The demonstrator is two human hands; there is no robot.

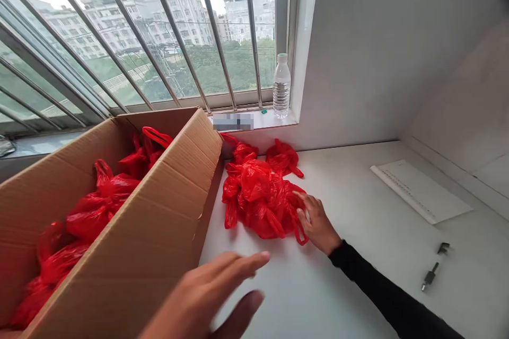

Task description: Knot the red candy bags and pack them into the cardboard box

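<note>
A pile of red plastic bags (pixel 258 196) lies on the white tabletop (pixel 342 180) against the wall. My right hand (pixel 316 222) reaches to the right side of the pile, fingers spread and touching the bags or just beside them. Lower in the view, my left hand (pixel 210 291) hovers over the table in front of the pile, thumb and fingers apart, holding nothing. To its left stands an open cardboard box (pixel 159 206). Inside the box sit several knotted red plastic bags (pixel 99 201).
A clear water bottle (pixel 281 87) stands on the windowsill (pixel 270 119) behind the pile. Window bars (pixel 170 26) rise beyond the box. Farther right on the table lie a white paper pad (pixel 421 190), a small dark metal piece (pixel 443 247) and a small dark tool-like part (pixel 430 276).
</note>
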